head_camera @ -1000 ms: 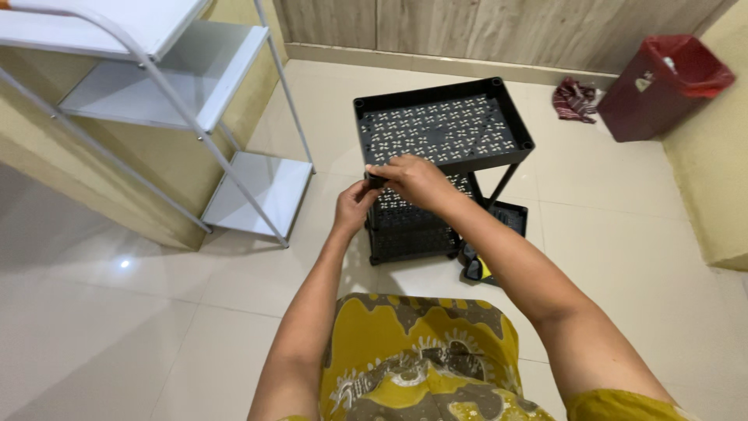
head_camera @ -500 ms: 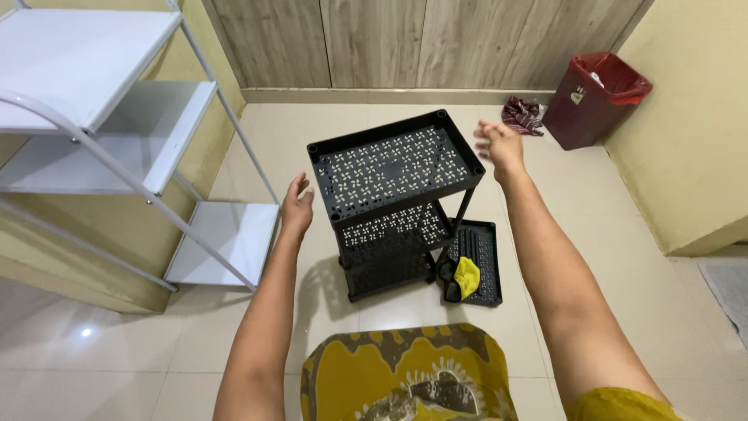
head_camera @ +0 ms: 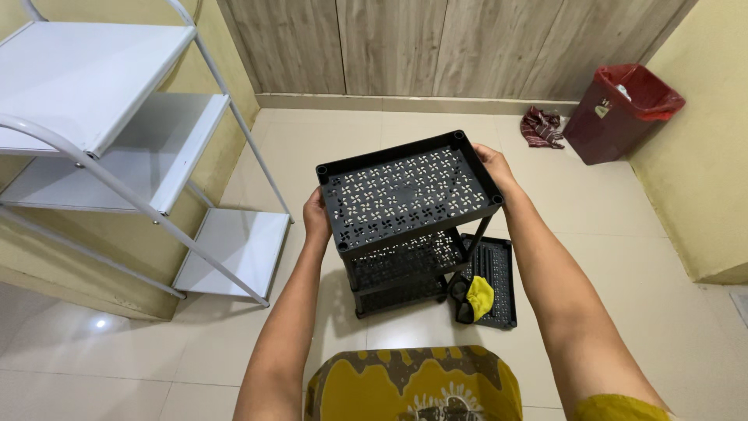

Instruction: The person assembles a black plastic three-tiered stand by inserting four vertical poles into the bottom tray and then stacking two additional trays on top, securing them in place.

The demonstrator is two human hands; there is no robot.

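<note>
Black perforated rack (head_camera: 405,222) is standing on the tiled floor (head_camera: 623,257) as the left hand (head_camera: 315,218) and right hand (head_camera: 492,168) are clasping its top tier's opposite edges, apparently steadying it; a spare tray (head_camera: 499,277) is lying beside.

Two racks (head_camera: 409,222) (head_camera: 117,148), one bin (head_camera: 619,113), one tray (head_camera: 495,281).

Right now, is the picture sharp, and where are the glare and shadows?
Head view: sharp, hands unblurred; a small glare spot on the glossy floor lower left; soft shadow left of the black rack and under the white shelf; the shelf's straight tubes bow slightly near the edge, so wide-lens distortion.
</note>
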